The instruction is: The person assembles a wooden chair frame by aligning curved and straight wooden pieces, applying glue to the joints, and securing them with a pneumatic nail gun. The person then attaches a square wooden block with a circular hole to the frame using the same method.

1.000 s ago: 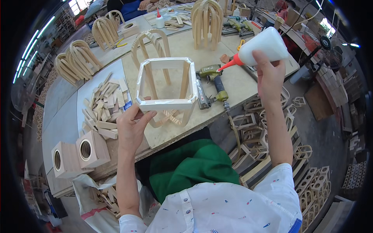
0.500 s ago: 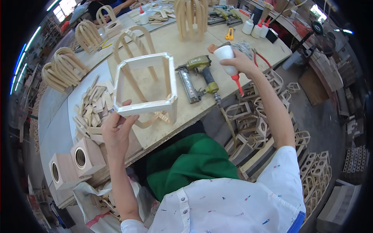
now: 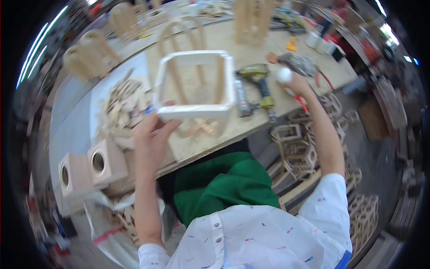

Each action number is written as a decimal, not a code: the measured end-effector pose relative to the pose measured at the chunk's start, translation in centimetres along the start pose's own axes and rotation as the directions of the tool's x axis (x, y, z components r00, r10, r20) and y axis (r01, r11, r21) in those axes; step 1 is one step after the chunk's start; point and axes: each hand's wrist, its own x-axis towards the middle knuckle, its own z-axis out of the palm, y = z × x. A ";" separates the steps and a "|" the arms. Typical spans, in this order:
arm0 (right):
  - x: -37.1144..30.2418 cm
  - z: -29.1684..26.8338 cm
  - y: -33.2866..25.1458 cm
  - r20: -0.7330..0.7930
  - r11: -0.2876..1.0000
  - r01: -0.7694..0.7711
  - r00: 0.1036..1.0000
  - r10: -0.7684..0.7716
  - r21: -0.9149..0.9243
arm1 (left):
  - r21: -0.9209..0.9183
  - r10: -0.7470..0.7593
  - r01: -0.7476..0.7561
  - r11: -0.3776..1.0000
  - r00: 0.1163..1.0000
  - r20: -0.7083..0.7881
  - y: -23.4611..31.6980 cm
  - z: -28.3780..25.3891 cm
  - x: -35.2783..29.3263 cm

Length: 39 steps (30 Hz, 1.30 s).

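My left hand (image 3: 152, 134) grips the near-left corner of a pale wooden frame (image 3: 199, 112), thumb and fingers pinching its rim. The frame is tilted up over the table, and its rim looks white. Behind it, bent-wood arches (image 3: 183, 33) show, and their legs are visible through its opening. My right hand (image 3: 299, 86) is wrapped round a white squeeze bottle (image 3: 285, 75). The bottle's round base faces up, and its red nozzle (image 3: 301, 104) points down near the table edge. Between the two hands lies a green nail gun (image 3: 260, 83). Motion blurs the picture.
Loose wooden slips (image 3: 123, 105) lie heaped left of the frame. Two wooden boxes with round holes (image 3: 105, 161) sit at the table's left corner. More bent-wood arches (image 3: 92, 51) stand farther back. Wooden frames (image 3: 295, 143) are piled below the right table edge, near a white sack (image 3: 112, 228) at left.
The whole view has shifted, so the table things appear farther right. The bottle has tipped, showing more of its base. Both hands keep their hold.
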 end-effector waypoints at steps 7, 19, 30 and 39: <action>-8.2 -1.1 -12.3 -0.113 0.803 0.244 0.969 -0.217 0.544 | 0.103 0.062 -0.059 0.993 0.998 -0.033 -0.1 -0.1 -0.3; -15.7 -0.1 -24.3 -0.128 0.441 0.293 0.922 -0.366 0.848 | 0.455 0.076 -0.001 0.890 0.986 -0.146 -0.8 -7.0 -2.8; -13.9 -0.3 -25.7 -0.102 0.431 0.280 0.914 -0.392 0.858 | 0.721 -0.166 0.458 0.520 0.882 -0.440 -8.6 -17.1 -6.7; -13.7 -0.4 -25.1 -0.080 0.389 0.250 0.912 -0.403 0.887 | 0.627 -0.300 0.529 0.571 0.846 -0.440 -8.0 -18.2 -6.2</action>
